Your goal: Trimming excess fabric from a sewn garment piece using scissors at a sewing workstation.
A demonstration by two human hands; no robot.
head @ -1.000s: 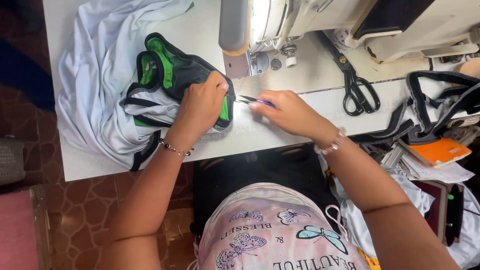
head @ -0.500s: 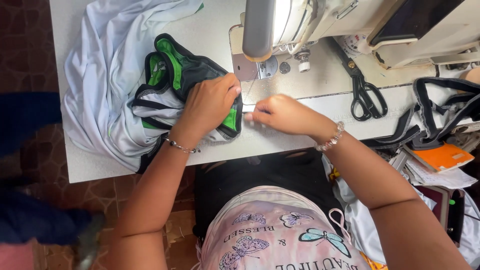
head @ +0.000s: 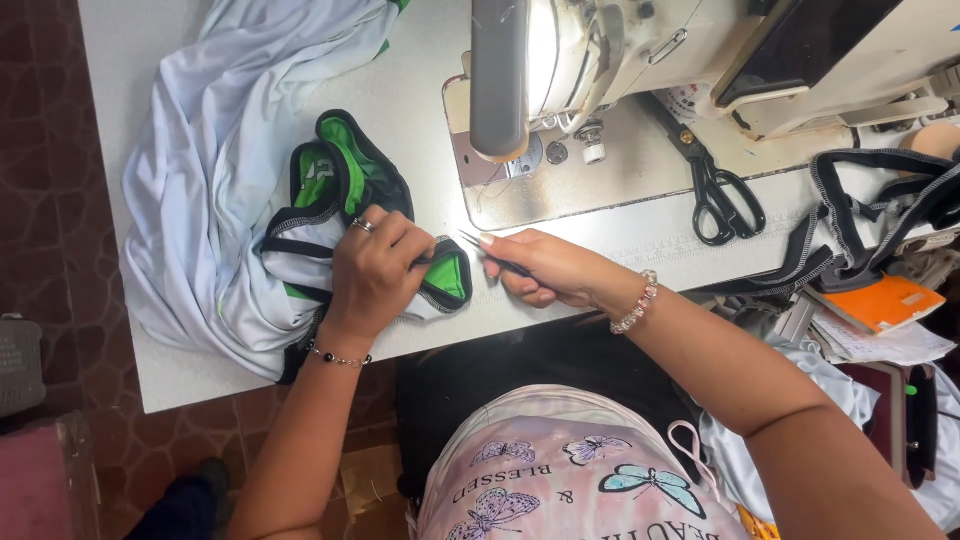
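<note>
The green, black-trimmed fabric piece, pinned near the surface's front edge by the closed left hand, is faced by thin metal tweezers pinched in the right hand, pointing left.

You have two hands at work, left hand and right hand, one pair of tweezers, one green-and-white garment upper left, one sewing machine top centre, one pair of black scissors upper right, one orange booklet at right.

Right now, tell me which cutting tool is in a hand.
The small thread snips in the right hand; the black-handled scissors lie untouched beside the sewing machine.
</note>
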